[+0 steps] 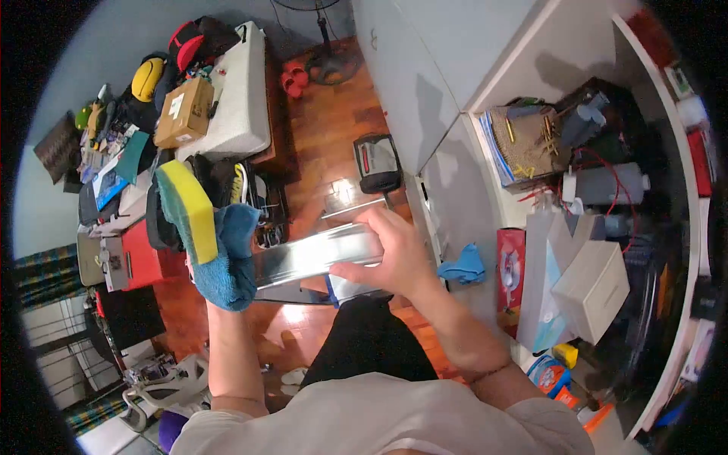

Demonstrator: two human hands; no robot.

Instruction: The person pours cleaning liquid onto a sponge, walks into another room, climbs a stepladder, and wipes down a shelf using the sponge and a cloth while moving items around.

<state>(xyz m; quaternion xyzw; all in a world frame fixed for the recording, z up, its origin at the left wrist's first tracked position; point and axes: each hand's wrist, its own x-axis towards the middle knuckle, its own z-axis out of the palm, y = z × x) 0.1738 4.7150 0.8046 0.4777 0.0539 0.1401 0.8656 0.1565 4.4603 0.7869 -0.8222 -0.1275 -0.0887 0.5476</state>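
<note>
My right hand (396, 254) grips one end of a shiny, silver, flat-sided object (322, 254), with the thumb on the near side and the fingers over the far edge. Glare hides what exactly it is. My left hand (221, 305) is at the object's other end, mostly covered by a blue cloth (227, 277). A yellow and green sponge (199, 212) stands upright against that cloth and seems held with it. The left fingers themselves are hidden. The cloth hangs close to the silver object; whether they touch I cannot tell.
To the right, a shelf holds a white box (591, 292), a grey bottle (610, 188) and a blue crumpled cloth (464, 265) near its edge. A black and grey bag (377, 163) lies on the wooden floor. A cardboard box (184, 114) sits on a mattress (244, 106) at left.
</note>
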